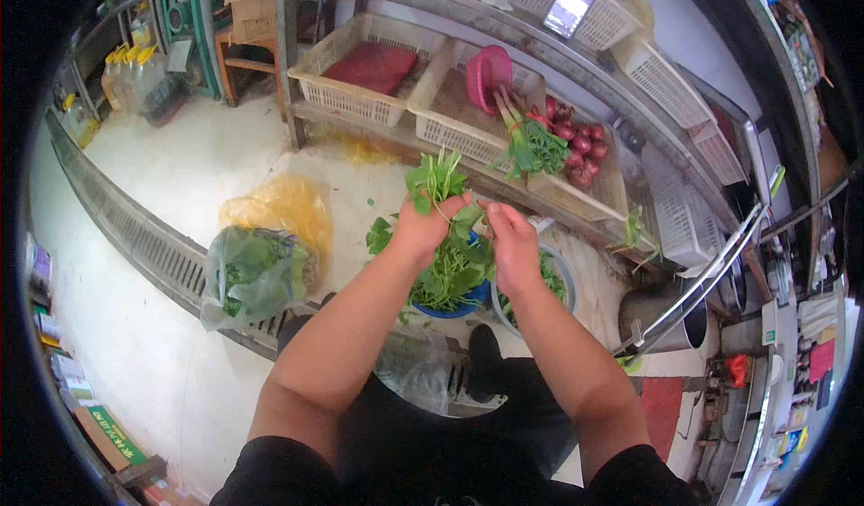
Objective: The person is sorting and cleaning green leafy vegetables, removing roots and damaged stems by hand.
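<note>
A bunch of leafy green stems [442, 181] is gripped in my left hand [425, 226], its cut ends pointing away from me. My right hand [511, 243] is close beside it, thumb and fingertips pinched at a leaf near the bunch. Below both hands, a blue basin [445, 312] holds a heap of the same greens [445, 270]. To its right stands a pale grey basin [572, 283] with more green leaves inside, partly covered by my right hand and forearm.
A clear plastic bag of greens [260, 276] and a yellow plastic bag [283, 199] lie left, beside a floor drain grate [135, 216]. Ahead, a low shelf carries white crates [358, 104], a pink basket [489, 77], leeks [533, 142] and red onions [580, 145]. A phone [571, 7] leans above.
</note>
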Demonstrator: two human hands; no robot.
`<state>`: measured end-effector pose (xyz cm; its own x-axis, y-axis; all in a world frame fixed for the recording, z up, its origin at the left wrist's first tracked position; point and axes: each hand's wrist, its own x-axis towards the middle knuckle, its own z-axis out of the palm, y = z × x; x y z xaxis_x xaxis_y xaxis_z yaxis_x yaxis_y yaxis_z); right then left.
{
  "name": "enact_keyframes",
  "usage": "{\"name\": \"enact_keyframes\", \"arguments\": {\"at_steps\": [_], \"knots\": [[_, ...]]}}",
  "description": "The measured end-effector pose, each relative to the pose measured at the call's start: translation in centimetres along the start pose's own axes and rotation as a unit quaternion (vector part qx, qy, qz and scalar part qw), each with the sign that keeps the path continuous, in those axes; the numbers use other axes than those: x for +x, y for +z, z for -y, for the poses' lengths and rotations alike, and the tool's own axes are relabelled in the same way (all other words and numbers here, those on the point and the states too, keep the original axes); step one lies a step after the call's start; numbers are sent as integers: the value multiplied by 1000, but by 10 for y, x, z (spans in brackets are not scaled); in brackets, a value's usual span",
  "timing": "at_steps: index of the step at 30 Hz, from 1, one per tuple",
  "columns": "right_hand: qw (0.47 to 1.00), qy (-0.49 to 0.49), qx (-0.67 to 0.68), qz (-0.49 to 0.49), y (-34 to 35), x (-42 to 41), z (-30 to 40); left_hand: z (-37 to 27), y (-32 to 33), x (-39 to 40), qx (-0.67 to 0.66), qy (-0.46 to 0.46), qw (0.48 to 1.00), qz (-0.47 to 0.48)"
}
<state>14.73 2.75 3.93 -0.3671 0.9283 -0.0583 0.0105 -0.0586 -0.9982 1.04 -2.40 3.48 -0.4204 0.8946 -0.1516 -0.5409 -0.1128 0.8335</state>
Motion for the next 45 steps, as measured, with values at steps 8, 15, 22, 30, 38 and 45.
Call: {"name": "enact_keyframes", "arguments": {"at_steps": [8,15,22,30,38,45], "knots": [[984,72,157,45,-12,10,5,-9,1,1,-24,-43,999,4],[993,38,38,101,-17,5,18,-11,-7,5,13,-20,1000,-7],[996,64,-6,67,-20,8,15,1,-10,12,0,66,998,-19],[996,71,3,50,-44,12,20,-20,-15,7,75,-18,995,57],[998,-44,-29,28,-34,2,57,-22,-20,5,56,-45,981,182],[987,-58,-128,78,-27,3,68,-23,-24,6,9,-88,973,215]]}}
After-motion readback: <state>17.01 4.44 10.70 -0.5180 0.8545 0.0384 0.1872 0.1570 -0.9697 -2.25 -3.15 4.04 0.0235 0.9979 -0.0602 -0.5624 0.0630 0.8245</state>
